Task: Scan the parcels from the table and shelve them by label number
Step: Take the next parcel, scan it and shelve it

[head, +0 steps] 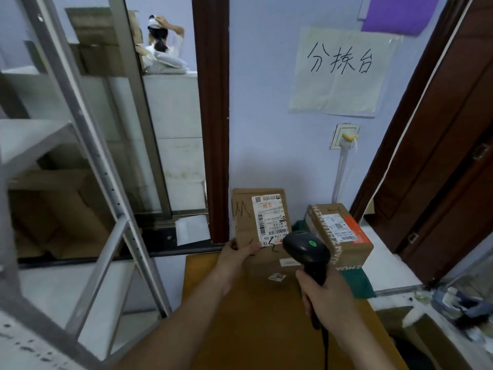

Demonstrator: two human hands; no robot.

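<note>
My left hand [236,253] grips the lower left corner of a flat brown parcel [248,209] and holds it upright, its white label [269,218] facing me. My right hand [326,297] holds a black barcode scanner [305,249] by its handle; the scanner head, with a green light on top, points at the label from the right. A second brown parcel [344,231] with an orange patch and a label lies on the table to the right. Another flat brown parcel [269,268] lies on the wooden table [240,316] under the held one.
A grey metal shelf rack [80,182] with cardboard boxes stands at the left. A dark wooden door post [213,116] rises behind the parcels and a dark door [440,156] is at the right. A person stands far back at the upper left. Clutter fills the lower right corner.
</note>
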